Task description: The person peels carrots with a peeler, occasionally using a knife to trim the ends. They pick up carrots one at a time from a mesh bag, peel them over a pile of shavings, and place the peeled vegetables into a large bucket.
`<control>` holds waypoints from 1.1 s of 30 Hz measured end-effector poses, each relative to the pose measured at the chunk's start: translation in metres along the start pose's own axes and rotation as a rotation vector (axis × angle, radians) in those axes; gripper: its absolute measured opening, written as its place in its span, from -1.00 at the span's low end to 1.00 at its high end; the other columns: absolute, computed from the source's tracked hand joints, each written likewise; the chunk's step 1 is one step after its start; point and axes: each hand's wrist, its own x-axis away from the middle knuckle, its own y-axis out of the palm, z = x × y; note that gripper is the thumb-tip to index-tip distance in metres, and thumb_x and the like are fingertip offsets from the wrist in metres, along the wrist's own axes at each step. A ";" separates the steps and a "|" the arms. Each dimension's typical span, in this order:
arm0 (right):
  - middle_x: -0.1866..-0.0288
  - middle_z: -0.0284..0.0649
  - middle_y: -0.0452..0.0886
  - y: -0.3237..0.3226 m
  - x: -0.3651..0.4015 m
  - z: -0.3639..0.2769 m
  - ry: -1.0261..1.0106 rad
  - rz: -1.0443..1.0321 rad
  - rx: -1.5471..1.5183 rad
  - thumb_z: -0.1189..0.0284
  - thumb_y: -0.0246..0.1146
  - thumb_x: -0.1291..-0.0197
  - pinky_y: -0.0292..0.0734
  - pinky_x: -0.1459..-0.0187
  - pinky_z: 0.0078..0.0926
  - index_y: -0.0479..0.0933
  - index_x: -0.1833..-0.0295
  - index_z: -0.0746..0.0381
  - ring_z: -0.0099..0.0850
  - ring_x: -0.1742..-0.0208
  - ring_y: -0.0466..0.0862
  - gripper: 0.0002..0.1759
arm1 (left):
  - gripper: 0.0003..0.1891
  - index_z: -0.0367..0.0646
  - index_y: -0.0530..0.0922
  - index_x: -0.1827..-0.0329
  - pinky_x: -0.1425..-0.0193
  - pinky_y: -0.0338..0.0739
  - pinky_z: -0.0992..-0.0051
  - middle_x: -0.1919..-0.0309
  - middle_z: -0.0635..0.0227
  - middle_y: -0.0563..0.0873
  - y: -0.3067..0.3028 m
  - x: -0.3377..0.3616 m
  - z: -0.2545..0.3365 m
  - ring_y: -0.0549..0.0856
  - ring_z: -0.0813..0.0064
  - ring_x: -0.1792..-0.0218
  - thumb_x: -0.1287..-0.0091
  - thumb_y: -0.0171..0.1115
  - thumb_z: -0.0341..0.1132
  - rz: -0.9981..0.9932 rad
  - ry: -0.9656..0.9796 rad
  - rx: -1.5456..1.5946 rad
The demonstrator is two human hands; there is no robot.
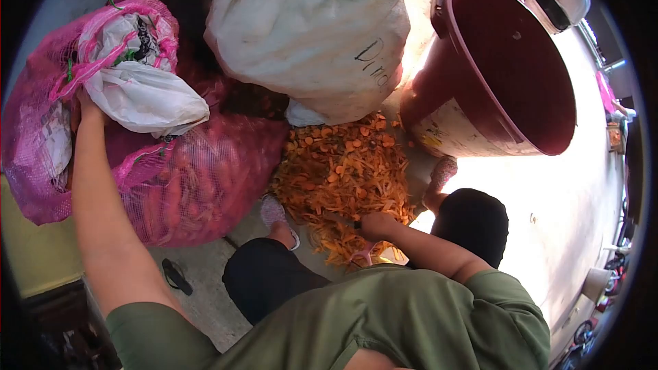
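Note:
My left hand (pixel 83 107) reaches into the opening of a pink mesh sack (pixel 41 137), beside a white plastic bag (pixel 147 99); its fingers are hidden. A second pink mesh sack (pixel 199 192) lies below, bulging with carrots seen through the net. My right hand (pixel 379 226) is closed low over a heap of orange carrot peelings (pixel 343 185) mixed with round end slices. A short dark end of a tool (pixel 357 225) sticks out of this hand; the rest of it is covered. Just below is a pink forked piece (pixel 362 255), partly hidden by my shirt.
A large white sack (pixel 308 34) with handwriting stands behind the peelings. To its right, a dark red tub (pixel 428 106) leans with its mouth toward me. My feet flank the heap. A black sandal (pixel 177 277) lies on the floor at left.

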 end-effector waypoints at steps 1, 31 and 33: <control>0.22 -0.09 0.60 -0.001 -0.002 0.000 0.003 -0.009 -0.005 0.04 0.06 -0.11 0.47 0.15 -0.24 0.50 0.12 0.23 -0.18 0.14 0.59 -0.53 | -0.23 -0.09 0.24 -0.24 -0.34 0.00 0.18 -0.23 0.13 0.25 -0.002 -0.007 -0.006 0.16 0.16 -0.30 0.09 0.27 -0.04 -0.027 0.021 0.081; 0.35 -0.07 0.60 0.001 0.002 0.000 -0.125 0.077 0.041 0.00 0.04 -0.10 0.47 0.21 -0.20 0.57 0.31 0.24 -0.13 0.22 0.59 -0.51 | -0.21 0.09 0.26 -0.25 -0.06 0.35 -0.02 -0.20 0.36 0.26 -0.163 -0.022 0.152 0.23 0.29 -0.26 0.09 0.32 0.10 -0.181 0.236 -0.345; 0.30 -0.08 0.60 -0.002 0.004 -0.003 -0.128 0.046 0.051 0.05 0.06 -0.09 0.47 0.19 -0.21 0.57 0.27 0.25 -0.14 0.19 0.59 -0.54 | -0.26 0.09 0.31 -0.21 -0.02 0.38 0.01 -0.18 0.36 0.28 -0.153 -0.033 0.148 0.28 0.29 -0.22 0.08 0.30 0.12 -0.161 0.159 -0.355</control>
